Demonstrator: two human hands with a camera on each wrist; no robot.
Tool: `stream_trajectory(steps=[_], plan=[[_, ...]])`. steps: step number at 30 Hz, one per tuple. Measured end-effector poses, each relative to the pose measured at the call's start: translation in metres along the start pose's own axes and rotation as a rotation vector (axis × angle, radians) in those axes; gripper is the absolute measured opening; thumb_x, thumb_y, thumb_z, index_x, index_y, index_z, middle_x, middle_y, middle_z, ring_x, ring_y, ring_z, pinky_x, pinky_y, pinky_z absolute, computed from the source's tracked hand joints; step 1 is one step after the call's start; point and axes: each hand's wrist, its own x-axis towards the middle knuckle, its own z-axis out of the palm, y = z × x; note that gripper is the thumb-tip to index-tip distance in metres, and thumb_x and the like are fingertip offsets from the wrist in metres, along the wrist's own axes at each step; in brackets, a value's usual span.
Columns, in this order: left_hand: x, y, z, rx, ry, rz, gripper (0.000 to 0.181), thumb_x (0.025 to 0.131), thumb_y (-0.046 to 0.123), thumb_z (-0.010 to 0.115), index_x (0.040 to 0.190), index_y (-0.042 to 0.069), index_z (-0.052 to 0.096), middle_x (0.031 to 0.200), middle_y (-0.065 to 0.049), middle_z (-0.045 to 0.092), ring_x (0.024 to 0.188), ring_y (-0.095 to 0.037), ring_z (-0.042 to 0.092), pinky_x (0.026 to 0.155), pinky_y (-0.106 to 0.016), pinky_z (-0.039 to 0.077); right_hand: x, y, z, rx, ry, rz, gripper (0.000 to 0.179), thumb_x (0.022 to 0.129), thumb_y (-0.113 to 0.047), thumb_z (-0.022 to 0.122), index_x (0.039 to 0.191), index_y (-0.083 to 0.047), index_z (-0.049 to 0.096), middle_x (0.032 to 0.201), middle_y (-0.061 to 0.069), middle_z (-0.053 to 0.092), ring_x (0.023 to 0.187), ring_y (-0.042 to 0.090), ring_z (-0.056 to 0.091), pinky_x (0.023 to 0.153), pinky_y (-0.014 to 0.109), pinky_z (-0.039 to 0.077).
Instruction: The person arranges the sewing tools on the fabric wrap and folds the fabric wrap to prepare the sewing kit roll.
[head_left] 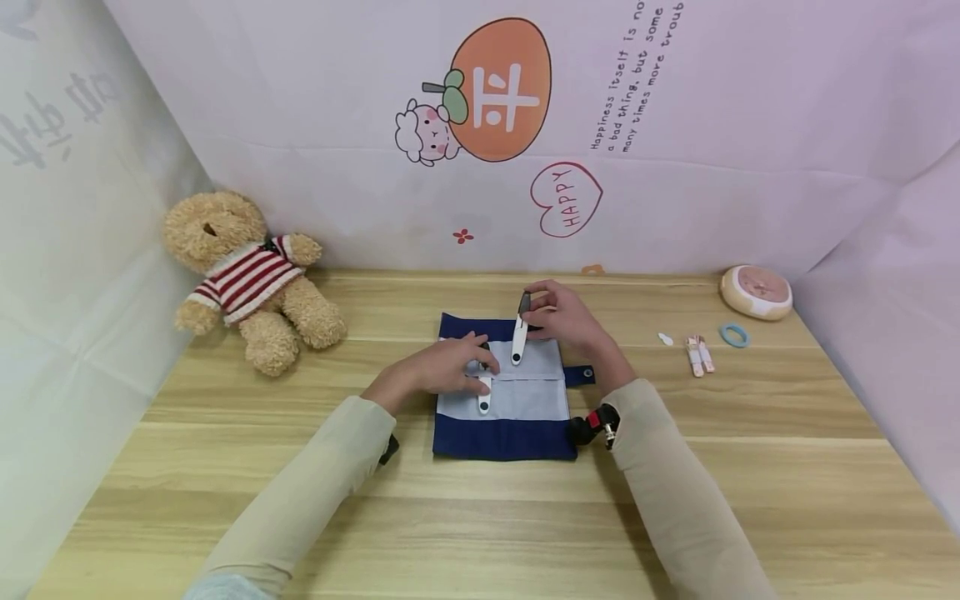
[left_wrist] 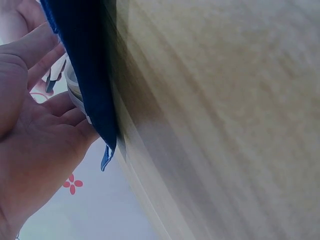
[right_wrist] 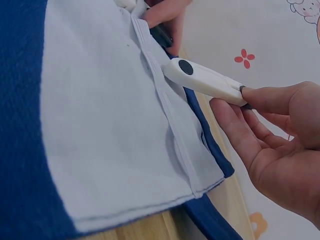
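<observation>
A navy blue fabric pouch (head_left: 504, 439) lies unfolded on the table, its pale lining (right_wrist: 105, 115) and pocket seam showing. My right hand (head_left: 566, 317) pinches the dark end of a slim white tool with a round black dot (right_wrist: 205, 80). The dotted end points down at the pocket edge; whether it is inside I cannot tell. My left hand (head_left: 450, 365) reaches over the pouch's left side, fingers spread loosely near the pocket edge. Under it lies a second white tool (head_left: 484, 400), whose dark end is partly hidden by the fingers.
A strap with a snap (head_left: 581, 375) sticks out at the pouch's right. Farther right are a small white piece (head_left: 665, 339), a folded patterned strip (head_left: 700, 357), a blue ring (head_left: 734, 336) and a rounded case (head_left: 757, 292). A teddy bear (head_left: 247, 275) leans at the back left.
</observation>
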Motion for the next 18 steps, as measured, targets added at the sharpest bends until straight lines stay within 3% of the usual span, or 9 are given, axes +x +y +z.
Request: stream_trajectory(steps=[18], plan=[[-0.001, 0.002, -0.001, -0.005, 0.005, 0.006, 0.033, 0.095, 0.027, 0.074, 0.127, 0.019, 0.070, 0.162, -0.020, 0.030, 0.152, -0.040, 0.011, 0.120, -0.057, 0.015, 0.004, 0.000, 0.014, -0.036, -0.048, -0.037, 0.051, 0.098, 0.002, 0.062, 0.145, 0.005, 0.041, 0.115, 0.025, 0.056, 0.095, 0.036, 0.066, 0.080, 0.041, 0.060]])
